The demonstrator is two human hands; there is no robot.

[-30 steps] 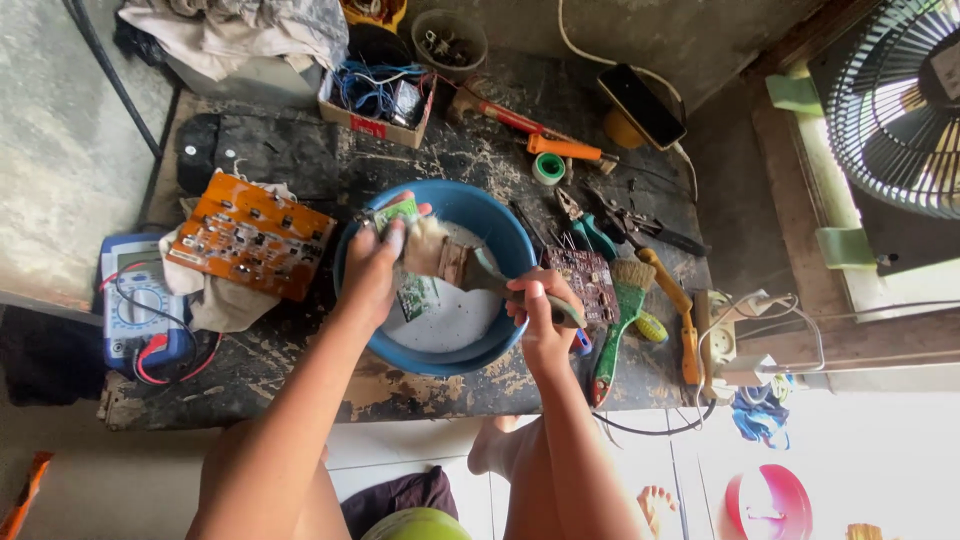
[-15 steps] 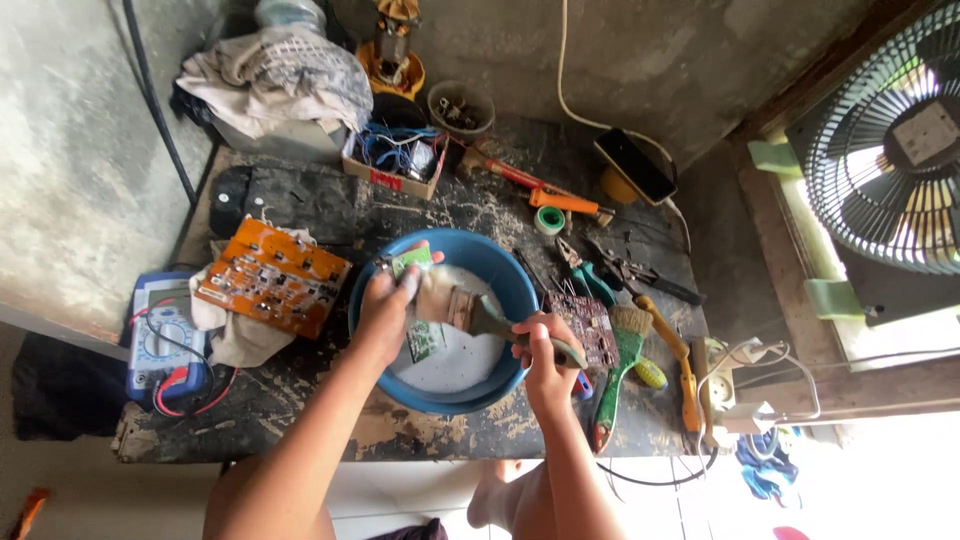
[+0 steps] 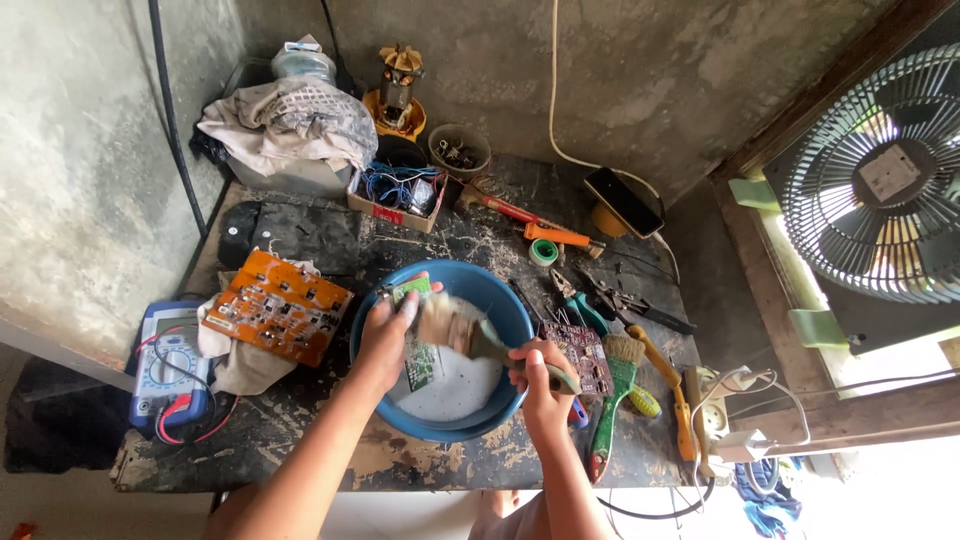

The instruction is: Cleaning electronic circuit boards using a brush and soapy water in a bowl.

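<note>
My left hand is over the round blue plastic basin, fingers curled shut around the upper edge of a small green circuit board, thumb on its near face. The board stands tilted inside the basin, its lower end down toward the pale whitish bottom.

My right hand sits at the basin's near-right rim, fingers wrapped tight on the handle of a flat paintbrush with pale bristles. The bristles lie against the board just right of my left fingers; the motion blurs them.

Just right of my right fingers: a dark maroon circuit board flat on the dark worn tabletop, then a green-handled brush and a yellow-handled tool. Beyond them, green-handled pliers and a small green tape roll.

Left of my left fingers: an orange circuit board on a pale rag, and farther out a blue multimeter with red and black leads.

Against a second ago: both grips are unchanged, board and brush still in the basin. The brush head has moved up, closer to my left fingers. My head has tipped up, so more of the far wall, the cloth bundle and the fan show.
</note>
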